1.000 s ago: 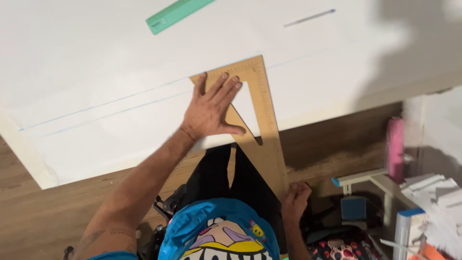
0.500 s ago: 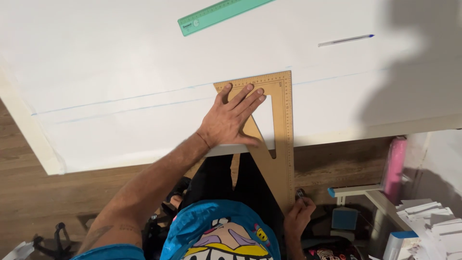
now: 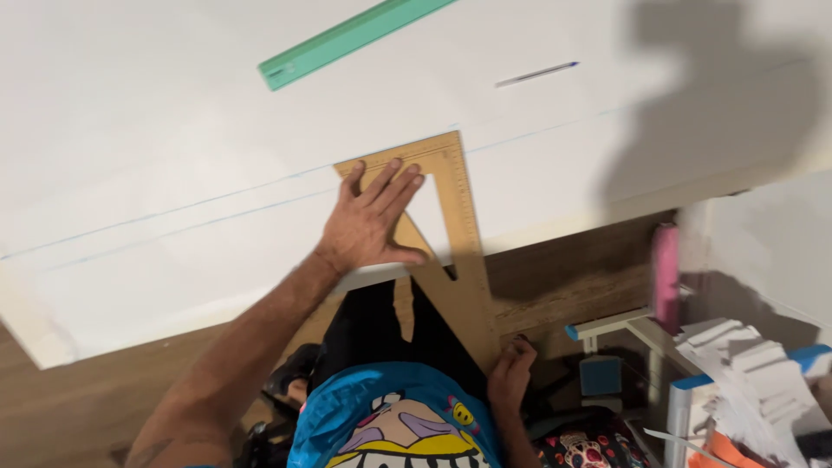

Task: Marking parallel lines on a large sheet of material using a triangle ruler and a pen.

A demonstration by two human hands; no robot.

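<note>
While the left hand (image 3: 368, 227) lies spread and flat, palm down, on the wooden set square (image 3: 451, 251), the right hand (image 3: 510, 371) is curled around that same triangle's lower tip, down below the edge of the white board (image 3: 173, 173). The set square rests partly on the board and partly overhangs it toward the person, so its long straight edge runs from the right hand up and away to the corner lying just at the faint pencil lines (image 3: 217, 204) ruled across the sheet. The left hand is the one nearer those lines, its fingers fanned toward the triangle's upper corner; the right hand holds the near end, well below. A green ruler (image 3: 347, 39) lies slantwise further up the board, and a pen (image 3: 537, 74) lies to its right, both well apart from either hand. A pink cylinder (image 3: 666, 277) stands by the clutter at the right.
</note>
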